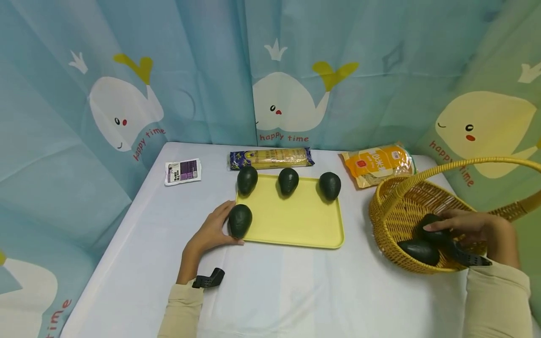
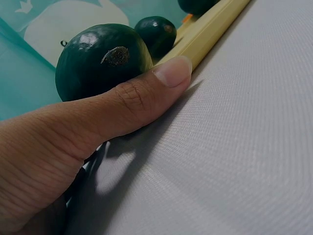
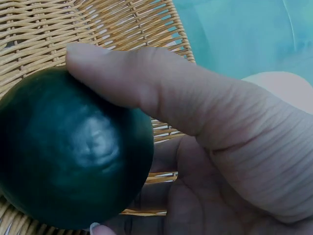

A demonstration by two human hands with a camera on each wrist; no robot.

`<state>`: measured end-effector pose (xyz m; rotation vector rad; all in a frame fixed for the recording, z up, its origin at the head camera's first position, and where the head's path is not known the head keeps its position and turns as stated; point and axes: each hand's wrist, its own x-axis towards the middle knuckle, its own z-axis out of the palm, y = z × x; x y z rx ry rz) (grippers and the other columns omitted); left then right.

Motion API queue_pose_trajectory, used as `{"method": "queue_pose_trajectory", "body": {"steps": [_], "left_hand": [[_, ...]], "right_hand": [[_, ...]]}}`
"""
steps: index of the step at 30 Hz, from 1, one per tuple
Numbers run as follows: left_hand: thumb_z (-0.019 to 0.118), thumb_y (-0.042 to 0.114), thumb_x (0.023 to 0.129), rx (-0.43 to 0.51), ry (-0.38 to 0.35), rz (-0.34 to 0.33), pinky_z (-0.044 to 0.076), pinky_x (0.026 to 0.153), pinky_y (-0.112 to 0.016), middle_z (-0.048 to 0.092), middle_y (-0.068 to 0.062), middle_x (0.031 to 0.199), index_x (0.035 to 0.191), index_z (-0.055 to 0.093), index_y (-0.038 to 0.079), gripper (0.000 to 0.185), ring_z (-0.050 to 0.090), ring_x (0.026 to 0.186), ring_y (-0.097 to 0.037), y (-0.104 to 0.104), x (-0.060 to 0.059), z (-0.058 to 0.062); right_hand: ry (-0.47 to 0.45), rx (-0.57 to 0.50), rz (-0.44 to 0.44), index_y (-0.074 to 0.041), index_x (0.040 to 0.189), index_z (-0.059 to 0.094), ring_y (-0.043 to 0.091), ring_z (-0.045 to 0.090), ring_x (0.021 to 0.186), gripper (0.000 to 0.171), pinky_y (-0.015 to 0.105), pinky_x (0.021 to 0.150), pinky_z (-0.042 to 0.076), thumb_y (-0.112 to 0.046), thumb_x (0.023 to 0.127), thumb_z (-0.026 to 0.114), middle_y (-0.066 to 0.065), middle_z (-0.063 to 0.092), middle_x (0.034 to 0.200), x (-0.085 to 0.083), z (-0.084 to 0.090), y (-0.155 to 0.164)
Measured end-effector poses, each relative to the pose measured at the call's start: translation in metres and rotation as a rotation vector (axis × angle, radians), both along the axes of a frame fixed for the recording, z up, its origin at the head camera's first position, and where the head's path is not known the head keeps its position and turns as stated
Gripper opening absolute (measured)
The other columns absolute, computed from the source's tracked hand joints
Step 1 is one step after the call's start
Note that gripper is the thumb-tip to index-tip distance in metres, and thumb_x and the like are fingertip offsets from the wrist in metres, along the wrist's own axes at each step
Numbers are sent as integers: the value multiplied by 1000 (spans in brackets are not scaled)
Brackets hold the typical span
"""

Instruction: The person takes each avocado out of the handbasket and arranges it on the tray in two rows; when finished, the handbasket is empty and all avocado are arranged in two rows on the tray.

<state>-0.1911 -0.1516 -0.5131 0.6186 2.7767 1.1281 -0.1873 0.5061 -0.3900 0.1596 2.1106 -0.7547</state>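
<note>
Avocado at the tray corner (image 1: pixel 240 220): sits on the near left corner of the yellow tray (image 1: pixel 296 220), partly over the rim. My left hand (image 1: pixel 211 232) cups it from the left, thumb curled round its near side; the left wrist view shows the thumb pressed along the fruit (image 2: pixel 100 61) with the tip against the tray edge (image 2: pixel 205 36). Grip is closed on it.

Avocado in the basket (image 1: pixel 433 230): my right hand (image 1: pixel 469 227) reaches inside the wicker basket (image 1: pixel 389 206), at the right of the table. Fingers wrap it from above; the right wrist view shows thumb across the dark skin (image 3: pixel 73 152), wicker (image 3: pixel 122 24) behind. Clamped on it. A second basket avocado (image 1: pixel 420 251) lies just beside, nearer me.

Three more avocados along the tray's far edge: left (image 1: pixel 247 180), middle (image 1: pixel 289 180), right (image 1: pixel 329 185), spaced apart.

Behind the tray: a long noodle packet (image 1: pixel 270 158). An orange bag (image 1: pixel 378 164) near the basket. Small white-purple sachet (image 1: pixel 182 171) far left.
</note>
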Motion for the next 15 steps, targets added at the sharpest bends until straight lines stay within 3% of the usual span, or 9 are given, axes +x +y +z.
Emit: {"method": "queue_pose_trajectory", "body": {"steps": [5, 12, 15], "left_hand": [[93, 47, 57, -5, 7, 1, 27, 114, -60, 31, -14, 158, 153, 31, 8, 121, 27, 146, -38, 1, 1, 1], [93, 46, 57, 0, 26, -1, 28, 113, -60, 32, -15, 157, 153, 32, 6, 121, 28, 145, -39, 0, 0, 5], [93, 46, 57, 8, 29, -3, 28, 114, -60, 33, -15, 157, 153, 32, 6, 120, 29, 145, -39, 0, 0, 5]], "right_hand": [[30, -19, 18, 25, 138, 2, 61, 37, 123, 98, 55, 93, 51, -47, 95, 53, 50, 19, 134, 1, 0, 1], [51, -44, 0, 29, 136, -16, 66, 22, 129, 108, 53, 93, 52, -45, 97, 52, 54, -1, 137, 3, 3, 0], [46, -61, -30, 26, 136, -23, 66, 24, 129, 110, 52, 92, 53, -46, 97, 51, 54, -3, 138, 4, 3, 3]]}}
